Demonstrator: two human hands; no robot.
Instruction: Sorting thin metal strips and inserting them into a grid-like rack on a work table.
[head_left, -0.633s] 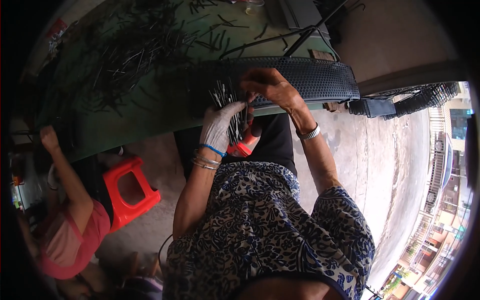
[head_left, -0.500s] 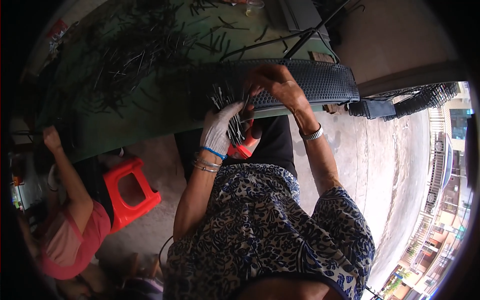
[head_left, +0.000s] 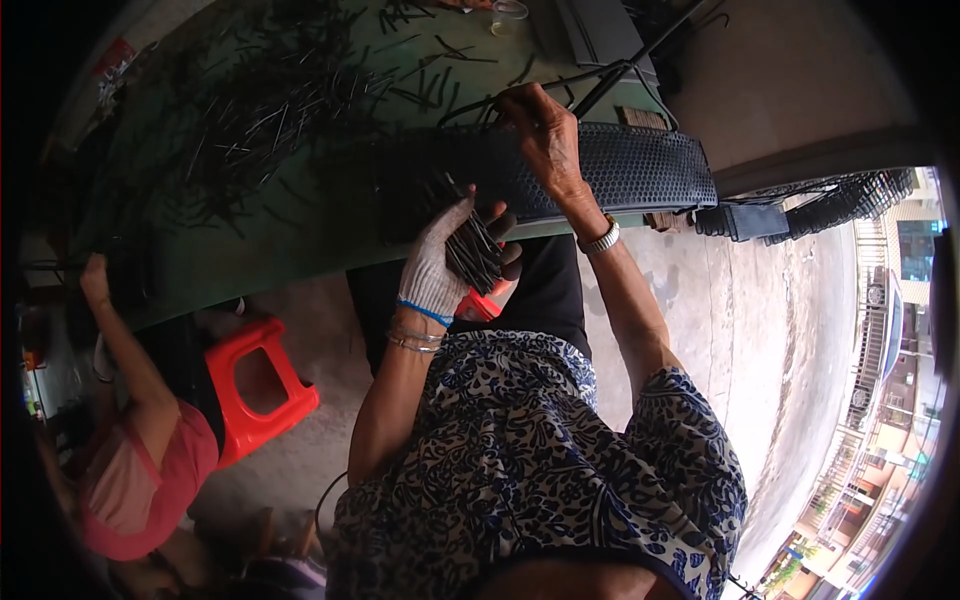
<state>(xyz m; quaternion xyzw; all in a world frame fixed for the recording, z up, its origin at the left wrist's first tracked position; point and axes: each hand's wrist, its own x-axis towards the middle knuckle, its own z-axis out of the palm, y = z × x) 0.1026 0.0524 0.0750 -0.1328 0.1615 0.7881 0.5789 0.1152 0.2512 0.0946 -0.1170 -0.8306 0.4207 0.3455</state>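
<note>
My left hand (head_left: 440,250), in a white knit glove with dark fingertips, is closed around a bundle of thin dark strips (head_left: 474,252). It is held above my lap, just off the table's near edge. My bare right hand (head_left: 548,140) reaches over a long black panel with honeycomb mesh (head_left: 635,165). Its fingers are bent together at the panel's far edge, beside a black rod frame (head_left: 602,88). Whatever lies between those fingertips is too dark to make out.
A heap of dark strips (head_left: 270,110) covers the green table (head_left: 330,245) at the left, with loose ones scattered about. A clear cup (head_left: 508,18) stands at the back. At the left, a person in pink (head_left: 150,480) works beside a red stool (head_left: 262,385). Black mesh parts (head_left: 830,205) lie right.
My right hand has moved away from the bundle, up to the panel's far edge. My left hand has turned slightly, and the strips in it now slant more.
</note>
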